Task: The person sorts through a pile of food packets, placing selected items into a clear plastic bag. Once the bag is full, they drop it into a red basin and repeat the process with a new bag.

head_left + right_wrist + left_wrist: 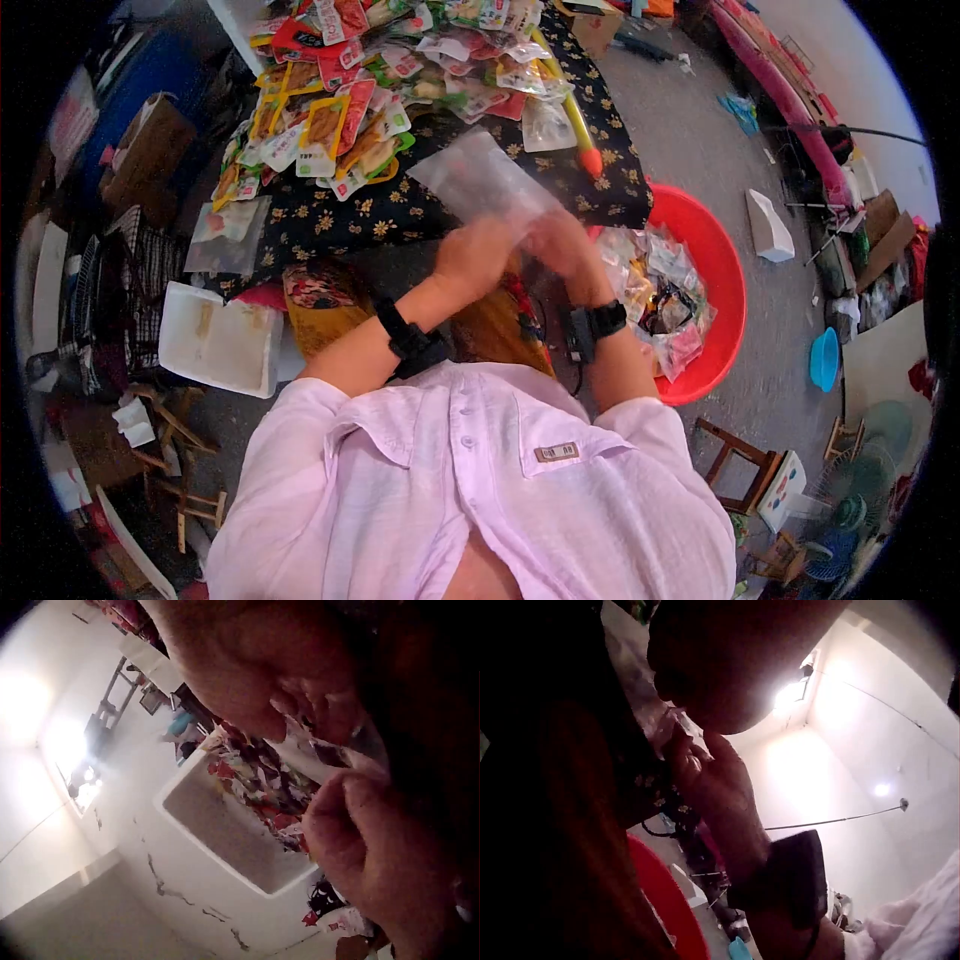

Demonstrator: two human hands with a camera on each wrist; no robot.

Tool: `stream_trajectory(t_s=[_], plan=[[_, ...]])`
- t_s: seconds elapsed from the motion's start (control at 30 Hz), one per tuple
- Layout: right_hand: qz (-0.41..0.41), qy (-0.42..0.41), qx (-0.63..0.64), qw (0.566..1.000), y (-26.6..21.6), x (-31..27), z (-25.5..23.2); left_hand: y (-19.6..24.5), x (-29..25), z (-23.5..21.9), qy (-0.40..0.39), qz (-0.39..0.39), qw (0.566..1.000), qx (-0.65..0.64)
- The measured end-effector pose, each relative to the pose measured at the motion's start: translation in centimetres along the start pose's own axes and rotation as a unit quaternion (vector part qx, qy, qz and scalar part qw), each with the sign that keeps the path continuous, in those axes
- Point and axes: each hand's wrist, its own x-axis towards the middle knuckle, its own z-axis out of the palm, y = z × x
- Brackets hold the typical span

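Plastic bag (478, 176) between two hands at the near edge of the worktop (400, 222)

The left hand (472, 262) is closed with curled fingers, and it pinches the near end of the clear bag. The right hand (562, 245) is also closed; its thumb and fingers pinch the same end, close beside the left one. From the hands, the bag reaches forward and a little to the left, above the dark flowered cloth (345, 215) which covers the worktop. What is inside the bag, one cannot tell.

Ahead of the hands there is a big heap of colourful packets (322, 132), spreading also to the left. A yellow stick (572, 108) with a red tip lies ahead and slightly to the right. Left of the left hand, a flat clear packet (226, 250) rests at the cloth's corner, and a white box (218, 350) stands lower. Just beside the right forearm stands a red tub (728, 300), which contains many wrapped pieces (655, 290).
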Motion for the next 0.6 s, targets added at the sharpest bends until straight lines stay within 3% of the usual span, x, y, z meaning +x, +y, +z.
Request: stream_trajectory(t_s=[0.07, 0.13, 0.23, 0.33, 0.37, 0.4, 0.43, 0.5, 0.53, 0.57, 0.6], plan=[[0.116, 0.074, 0.142, 0.98, -2.2, -1.3, 1.7, -0.2, -0.2, 0.2, 0.009, -0.001, 1.0, -0.029], [0.23, 0.153, 0.279, 0.92, -4.0, -2.3, 2.8, -0.1, -0.4, 0.5, 0.007, 0.006, 0.998, -0.064], [0.233, 0.057, 0.194, 0.951, -5.5, -1.8, 2.4, -0.4, -0.5, 1.6, 0.064, 0.051, 0.992, -0.093], [0.188, 0.153, 0.284, 0.928, -3.9, -0.3, 4.7, -0.6, -0.3, 1.0, 0.029, 0.009, 0.996, -0.086], [0.114, 0.039, 0.0, 0.993, -2.6, -0.4, 4.0, -0.8, -0.4, 0.8, 0.02, 0.004, 0.996, -0.088], [-0.002, -0.013, -0.282, 0.959, -2.1, -0.3, 3.5, -1.1, -0.5, 0.6, 0.011, -0.002, 0.996, -0.09], [-0.027, -0.006, -0.231, 0.973, -1.5, -0.5, 3.6, -1.2, -0.7, 0.4, 0.002, -0.008, 0.996, -0.092], [0.035, 0.021, -0.028, 0.999, -1.1, -1.5, 3.5, -0.8, -1.2, -0.5, -0.035, -0.011, 0.999, -0.025], [0.118, 0.041, 0.122, 0.985, -2.1, -2.4, 3.3, -0.7, -1.3, -0.8, -0.054, -0.01, 0.998, 0.008], [0.198, 0.06, 0.267, 0.941, -2.7, -3.1, 3.2, -1.1, -1.4, -0.5, -0.004, 0.035, 0.999, 0.031], [0.215, 0.095, 0.25, 0.939, -3.0, -3.7, 3.2, -1.8, -1.7, 0.2, 0.047, 0.079, 0.994, 0.053]])
